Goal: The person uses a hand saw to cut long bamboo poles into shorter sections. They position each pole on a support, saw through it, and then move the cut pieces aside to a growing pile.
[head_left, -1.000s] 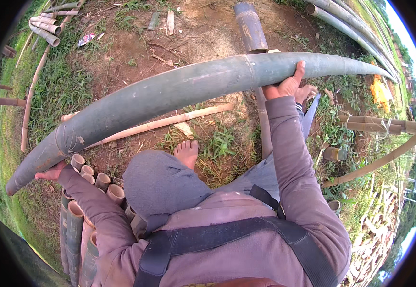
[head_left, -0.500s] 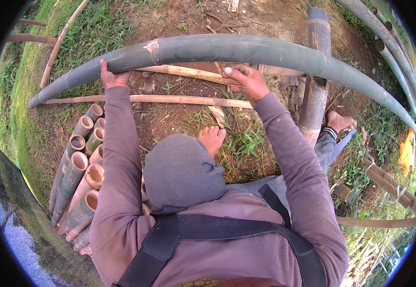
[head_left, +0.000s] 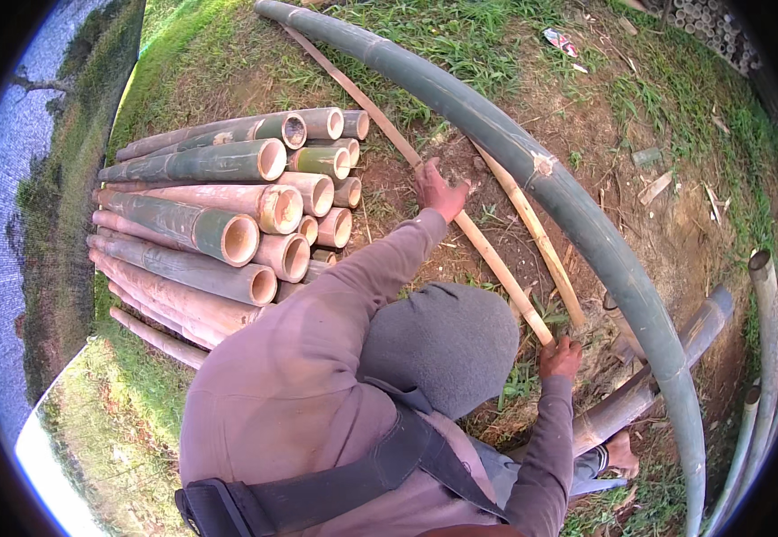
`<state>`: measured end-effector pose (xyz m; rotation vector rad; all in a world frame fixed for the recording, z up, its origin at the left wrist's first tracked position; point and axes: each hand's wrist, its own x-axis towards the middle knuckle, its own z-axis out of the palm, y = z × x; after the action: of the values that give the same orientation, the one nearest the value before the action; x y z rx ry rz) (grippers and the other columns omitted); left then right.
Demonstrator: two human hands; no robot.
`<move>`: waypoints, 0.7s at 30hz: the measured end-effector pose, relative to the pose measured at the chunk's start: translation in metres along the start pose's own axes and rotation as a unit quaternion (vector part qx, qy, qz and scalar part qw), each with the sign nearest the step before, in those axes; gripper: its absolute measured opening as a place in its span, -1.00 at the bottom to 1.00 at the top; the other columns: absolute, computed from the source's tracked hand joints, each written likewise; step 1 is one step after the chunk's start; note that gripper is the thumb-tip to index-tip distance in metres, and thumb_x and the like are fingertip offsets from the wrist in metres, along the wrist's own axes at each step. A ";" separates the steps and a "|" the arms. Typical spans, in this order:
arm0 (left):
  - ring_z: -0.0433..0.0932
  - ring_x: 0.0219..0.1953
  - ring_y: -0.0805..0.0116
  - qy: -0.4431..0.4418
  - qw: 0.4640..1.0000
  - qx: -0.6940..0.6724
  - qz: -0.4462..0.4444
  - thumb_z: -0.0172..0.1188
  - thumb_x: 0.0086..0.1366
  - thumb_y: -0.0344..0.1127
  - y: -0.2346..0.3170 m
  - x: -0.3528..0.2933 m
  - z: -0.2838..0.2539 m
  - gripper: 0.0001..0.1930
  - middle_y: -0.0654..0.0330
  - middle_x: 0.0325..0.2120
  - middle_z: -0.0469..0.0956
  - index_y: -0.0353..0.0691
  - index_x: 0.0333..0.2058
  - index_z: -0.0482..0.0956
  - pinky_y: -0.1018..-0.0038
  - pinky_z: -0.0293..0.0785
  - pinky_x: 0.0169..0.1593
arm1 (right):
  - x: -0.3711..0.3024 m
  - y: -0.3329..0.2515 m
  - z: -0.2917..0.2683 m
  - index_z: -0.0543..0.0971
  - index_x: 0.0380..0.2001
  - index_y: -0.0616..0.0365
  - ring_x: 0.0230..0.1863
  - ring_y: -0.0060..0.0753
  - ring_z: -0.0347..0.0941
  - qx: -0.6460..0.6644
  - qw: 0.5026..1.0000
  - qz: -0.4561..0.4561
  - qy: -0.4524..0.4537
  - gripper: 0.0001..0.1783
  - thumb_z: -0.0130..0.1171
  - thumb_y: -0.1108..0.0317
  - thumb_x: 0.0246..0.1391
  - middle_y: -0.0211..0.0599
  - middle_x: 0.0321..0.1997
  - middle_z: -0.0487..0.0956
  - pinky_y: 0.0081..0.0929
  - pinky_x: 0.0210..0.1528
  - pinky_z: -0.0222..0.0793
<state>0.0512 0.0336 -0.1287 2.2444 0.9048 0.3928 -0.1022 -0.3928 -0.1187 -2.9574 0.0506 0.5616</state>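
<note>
A long pale bamboo strip runs slantwise over the ground from the far left toward me. My left hand is closed around its middle stretch. At the strip's near end, my right hand grips it with curled fingers. Just right of it lies a second, shorter bamboo strip, untouched. A thick green bamboo pole arches past both strips on their far and right side, apart from my hands. Its near part crosses over a darker, stout bamboo piece beside my foot.
Stacked cut bamboo tubes lie to my left, open ends facing the strips. Several bamboo poles stand along the right rim. More bamboo ends are piled at the far right. A crumpled wrapper lies in the grass.
The view has turned. My left hand has left the green pole and now holds the bamboo strip. My right hand has come to that strip's near end.
</note>
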 end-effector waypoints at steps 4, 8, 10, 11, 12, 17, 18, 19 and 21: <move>0.48 0.29 -0.24 -0.011 0.954 -0.201 -0.220 0.48 0.27 -0.04 -0.006 0.022 -0.019 -0.06 -0.28 0.26 0.42 -0.36 0.43 0.15 0.04 0.41 0.38 | -0.012 0.019 -0.026 0.53 -0.09 0.10 -0.22 0.27 0.62 0.087 0.990 -0.081 0.080 -0.56 0.47 0.18 0.05 0.05 -0.22 0.62 0.13 -0.13 0.55; 0.71 -0.27 0.21 -0.121 0.670 -0.647 -0.343 0.12 0.62 0.02 0.004 0.056 -0.031 -0.64 0.17 -0.30 0.65 -0.17 0.06 0.46 0.21 0.70 -0.17 | -0.039 0.008 -0.076 0.53 -0.13 0.08 -0.33 0.23 0.60 0.089 0.967 -0.171 0.169 -0.56 0.50 0.14 0.04 -0.05 -0.36 0.62 0.11 -0.24 0.51; 0.52 -0.48 0.37 -0.157 0.605 -0.715 -0.312 0.11 0.62 0.02 0.018 0.057 -0.040 -0.71 0.33 -0.50 0.47 -0.08 -0.12 0.44 0.33 0.55 -0.36 | -0.033 0.017 -0.084 0.54 -0.15 0.08 -0.33 0.22 0.60 0.083 0.963 -0.164 0.195 -0.55 0.51 0.12 0.04 -0.05 -0.34 0.61 0.09 -0.28 0.49; 0.43 -0.58 0.46 -0.176 0.571 -0.745 -0.295 0.11 0.62 0.02 0.032 0.055 -0.051 -0.71 0.41 -0.60 0.39 -0.04 -0.21 0.42 0.38 0.48 -0.46 | -0.025 0.035 -0.090 0.55 -0.15 0.08 -0.33 0.22 0.59 0.071 0.966 -0.161 0.190 -0.54 0.53 0.11 0.02 -0.05 -0.35 0.61 0.10 -0.30 0.46; 0.15 -0.65 0.54 -0.137 0.574 -0.736 -0.331 0.08 0.63 0.07 0.078 0.043 -0.072 -0.64 0.46 -0.64 0.13 0.01 -0.32 0.34 0.46 0.26 -0.53 | -0.023 0.042 -0.099 0.54 -0.16 0.09 -0.34 0.24 0.58 0.061 0.960 -0.171 0.212 -0.55 0.52 0.10 0.02 -0.04 -0.35 0.60 0.11 -0.31 0.44; 0.29 -0.57 0.47 -0.196 0.546 -0.765 -0.279 0.04 0.62 0.19 0.148 -0.046 -0.125 -0.57 0.42 -0.62 0.19 -0.02 -0.28 0.35 0.38 0.38 -0.40 | -0.025 0.132 -0.151 0.45 -0.31 0.16 -0.38 0.31 0.48 0.040 0.949 -0.202 0.240 -0.65 0.37 0.19 0.04 0.03 -0.43 0.47 0.13 -0.32 0.37; 0.31 -0.55 0.45 -0.200 0.556 -0.769 -0.245 0.05 0.61 0.22 0.160 -0.057 -0.139 -0.56 0.40 -0.62 0.20 -0.03 -0.27 0.36 0.36 0.40 -0.38 | -0.032 0.160 -0.158 0.46 -0.30 0.17 -0.38 0.31 0.48 0.038 0.955 -0.194 0.222 -0.68 0.37 0.25 0.03 0.02 -0.41 0.47 0.13 -0.33 0.37; 0.33 -0.53 0.44 -0.207 0.568 -0.770 -0.205 0.05 0.60 0.25 0.173 -0.063 -0.151 -0.54 0.39 -0.61 0.21 -0.03 -0.26 0.36 0.35 0.42 -0.36 | -0.037 0.165 -0.167 0.47 -0.29 0.18 -0.38 0.30 0.47 0.040 0.960 -0.184 0.208 -0.70 0.37 0.30 0.03 0.01 -0.40 0.47 0.14 -0.33 0.36; 0.42 -0.50 0.41 -0.190 0.564 -0.788 -0.160 0.09 0.55 0.32 0.175 -0.050 -0.160 -0.50 0.32 -0.52 0.32 -0.02 -0.19 0.33 0.32 0.49 -0.38 | -0.044 0.127 -0.177 0.52 -0.22 0.18 -0.36 0.29 0.48 0.075 0.947 -0.212 0.231 -0.71 0.37 0.36 0.01 0.00 -0.38 0.48 0.13 -0.31 0.36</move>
<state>0.0231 -0.0183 0.1067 0.3901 0.3047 0.2861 -0.0863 -0.5417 0.0447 -2.7526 -0.4617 -0.1858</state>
